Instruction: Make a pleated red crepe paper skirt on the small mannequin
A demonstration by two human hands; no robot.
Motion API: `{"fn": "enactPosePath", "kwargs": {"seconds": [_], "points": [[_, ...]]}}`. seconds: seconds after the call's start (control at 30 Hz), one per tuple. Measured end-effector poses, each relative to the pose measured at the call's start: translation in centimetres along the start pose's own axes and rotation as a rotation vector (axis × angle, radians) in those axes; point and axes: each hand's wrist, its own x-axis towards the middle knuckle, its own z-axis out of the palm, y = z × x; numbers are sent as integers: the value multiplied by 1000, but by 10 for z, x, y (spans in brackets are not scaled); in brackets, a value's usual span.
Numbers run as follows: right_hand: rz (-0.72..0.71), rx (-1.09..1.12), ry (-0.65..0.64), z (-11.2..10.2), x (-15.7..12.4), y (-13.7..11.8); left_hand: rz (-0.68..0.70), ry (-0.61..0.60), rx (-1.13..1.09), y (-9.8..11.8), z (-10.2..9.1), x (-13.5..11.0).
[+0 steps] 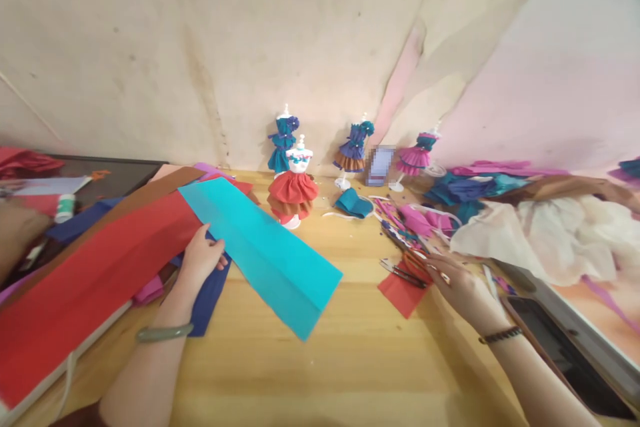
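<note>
My left hand (204,259) pinches the near edge of a long turquoise strip (270,250), fabric or crepe paper, which slants down to the right over the table. Beneath that hand lies a dark blue piece (211,300). To its left a long red strip (120,263) lies over a brown one (150,203). On the right, my right hand (465,287) has its fingers closed at the orange handles of a pair of scissors (414,257); its grip is partly hidden. Below the scissors are small metal snips (403,273) on a red square (404,297).
Small dress forms in ruffled outfits, one red (293,190), one blue and brown (351,150), one pink (417,153), stand by the wall. A teal scrap (354,203), cream cloth (545,237) and a dark phone (565,353) lie rightward. Another person's blurred arm (20,233) is far left.
</note>
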Motion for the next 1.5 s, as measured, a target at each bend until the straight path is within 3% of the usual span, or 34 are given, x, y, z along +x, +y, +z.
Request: {"fn": "enactPosePath", "kwargs": {"seconds": [0.13, 0.3, 0.53, 0.63, 0.77, 0.9, 1.03, 1.1, 1.2, 1.33, 1.5], "points": [[-18, -6, 23, -2, -2, 2, 1, 2, -32, 2, 0, -2], [-128, 92, -54, 6, -3, -20, -8, -3, 4, 6, 0, -4], [-300, -16, -96, 17, -4, -26, -8, 2, 93, 12, -2, -7], [-339, -78, -62, 20, -5, -24, 78, 102, 259, 16, -6, -12], [-298, -133, 44, 19, -8, -27, 300, 208, 414, 21, -5, -20], [-95, -108, 75, 13, -11, -38, 606, 10, 401, 27, 13, -38], [94, 35, 31, 13, -14, -56, 925, -350, 395, 35, 36, -65], [115, 127, -8, 16, -14, -67, 1004, -529, 401, 38, 46, -79], [167, 192, -98, 18, -14, -85, 1052, -667, 409, 40, 56, -96], [221, 221, -239, 12, -5, -104, 1073, -723, 400, 39, 63, -104], [28, 57, -280, 1, 26, -93, 1077, -701, 410, 37, 64, -103]]}}
